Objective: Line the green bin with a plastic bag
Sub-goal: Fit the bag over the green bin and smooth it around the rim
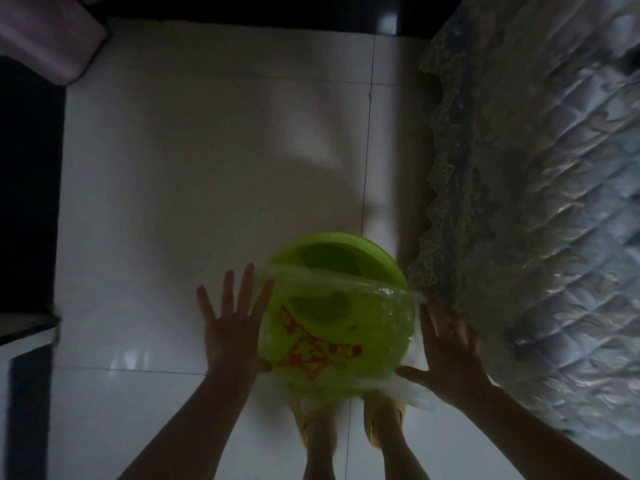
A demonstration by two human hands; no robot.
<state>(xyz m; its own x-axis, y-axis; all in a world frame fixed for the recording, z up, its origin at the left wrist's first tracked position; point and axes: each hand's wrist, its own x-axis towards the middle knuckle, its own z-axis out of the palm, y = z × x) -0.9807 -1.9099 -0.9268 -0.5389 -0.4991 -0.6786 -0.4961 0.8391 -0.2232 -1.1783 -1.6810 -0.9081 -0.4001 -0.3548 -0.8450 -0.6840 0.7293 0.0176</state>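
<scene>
The green bin (349, 252) stands on the white tiled floor, seen from above. A clear plastic bag (346, 327) with red print lies stretched across the near half of its mouth; the far half is uncovered. My left hand (230, 327) is at the bin's left side, fingers spread, thumb against the bag's edge. My right hand (446, 344) is at the bin's right side, fingers spread, thumb touching the bag where loose plastic hangs down. Neither hand visibly pinches the bag.
A bed with a quilted grey cover and lace trim (540, 202) runs along the right, touching the bin. My feet in yellow slippers (381, 420) stand just below the bin. Dark furniture (27, 202) lines the left; a pink object (48, 39) sits top left.
</scene>
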